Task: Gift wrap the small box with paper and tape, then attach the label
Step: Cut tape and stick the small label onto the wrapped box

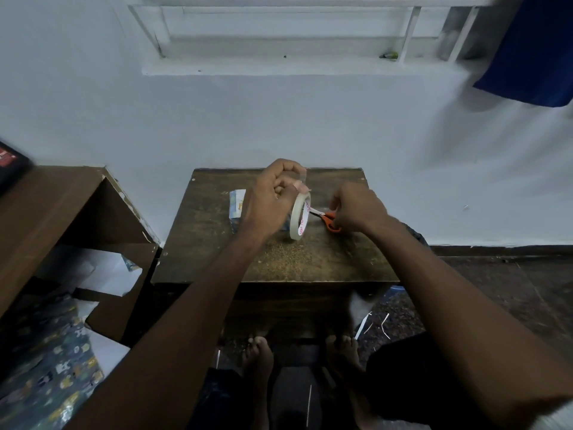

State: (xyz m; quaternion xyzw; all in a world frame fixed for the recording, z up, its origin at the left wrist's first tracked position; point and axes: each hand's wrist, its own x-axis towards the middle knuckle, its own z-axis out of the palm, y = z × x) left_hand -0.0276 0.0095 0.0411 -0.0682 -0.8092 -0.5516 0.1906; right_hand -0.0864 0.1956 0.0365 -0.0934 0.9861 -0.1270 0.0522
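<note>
Head view, looking down at a small dark wooden table (217, 262) set against a pale wall (279, 119). Left hand (273, 197) is raised over the table centre, fingers curled, pinching a pulled-out strip of clear tape (303, 178) between thumb and fingertips; the strip runs down to the tape roll (300, 217), which stands on edge just at 3 o'clock of the hand, pink print on its inner core. Right hand (356, 209) at 3 o'clock of the roll, fingers closed round the orange handles of the scissors (329, 220); blades point toward 9 o'clock and reach the roll's core, can't tell if they touch the tape strip. The wrapped box (237, 207), blue patterned paper, sits on the table at 9 o'clock of the left hand, mostly hidden behind that hand and wrist; only its left end shows. Label not made out. Fine crumbs or dust on the tabletop at 6 o'clock of the roll. At 9 o'clock of the table, an open brown cardboard carton (62, 200) with white paper sheets (93, 271) inside; at 7 o'clock, a spread of dark blue patterned wrapping paper (52, 377) on the floor. 2 bare feet (257, 352) under the table's near edge at 6 o'clock. White window frame (279, 32) at 12 o'clock, blue cloth (533, 51) hanging at 2 o'clock. Dark object with a red patch at the left frame edge, 9 o'clock, too cropped to identify.
</note>
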